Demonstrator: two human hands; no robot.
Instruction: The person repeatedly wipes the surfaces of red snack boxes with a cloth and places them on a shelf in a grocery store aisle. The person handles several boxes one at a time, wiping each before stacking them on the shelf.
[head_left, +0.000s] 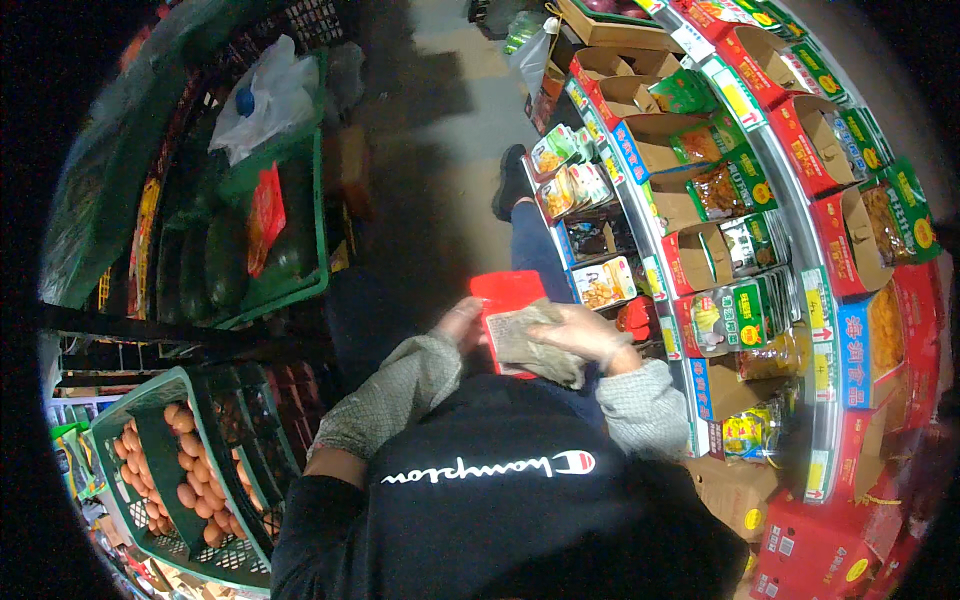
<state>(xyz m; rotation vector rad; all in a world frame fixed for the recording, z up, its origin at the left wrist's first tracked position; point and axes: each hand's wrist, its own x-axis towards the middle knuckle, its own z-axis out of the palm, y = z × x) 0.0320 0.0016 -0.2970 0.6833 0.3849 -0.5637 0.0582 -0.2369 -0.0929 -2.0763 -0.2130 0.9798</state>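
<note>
In front of my chest a red packet (511, 289) is tilted, with a pale panel of small print facing up. My left hand (460, 322) grips its left edge. A greyish-brown cloth (551, 364) lies bunched over the packet's right half, held and pressed there by my right hand (581, 330). That cloth hides part of the printed panel. Both forearms wear pale, fine-checked sleeve covers (405, 394). Close to my right hand are the lower shelf's snack packets (604, 283) and a red packet (636, 319).
Tiered shelves (814, 307) of bagged food in open cartons rise on the right. Red cartons (814, 547) stand below them. To the left are a green crate (319, 195) holding dark green gourds (225, 259) and a green basket (184, 405) of brown eggs (199, 472). Floor (469, 97) shows ahead.
</note>
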